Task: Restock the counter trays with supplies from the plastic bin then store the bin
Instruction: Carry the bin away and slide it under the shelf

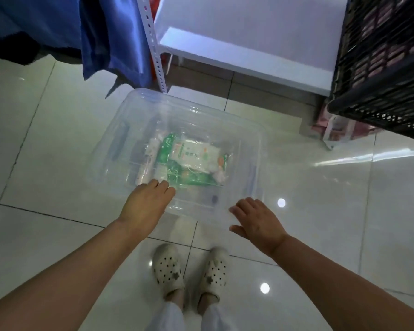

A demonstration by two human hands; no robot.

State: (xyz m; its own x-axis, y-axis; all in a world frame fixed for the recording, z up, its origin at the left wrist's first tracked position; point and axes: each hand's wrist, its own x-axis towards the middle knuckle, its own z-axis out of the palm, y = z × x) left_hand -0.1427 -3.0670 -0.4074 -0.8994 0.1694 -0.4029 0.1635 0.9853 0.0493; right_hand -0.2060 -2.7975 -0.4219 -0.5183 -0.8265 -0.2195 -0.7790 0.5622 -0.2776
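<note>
A clear plastic bin (pixel 139 108) sits on the tiled floor in front of my feet. Inside lie green and white supply packets (pixel 191 158) and a few small white items. My left hand (pixel 146 206) reaches down over the bin's near edge, fingers extended and touching or just above the rim. My right hand (pixel 256 220) hovers at the bin's near right corner, fingers spread, holding nothing.
A white shelf unit (pixel 249 51) stands beyond the bin, with a perforated metal upright (pixel 153 48) at its left. A black plastic crate (pixel 382 63) sits at the right. Blue cloth (pixel 101 37) hangs at the upper left. My pale clogs (pixel 189 271) stand below the bin.
</note>
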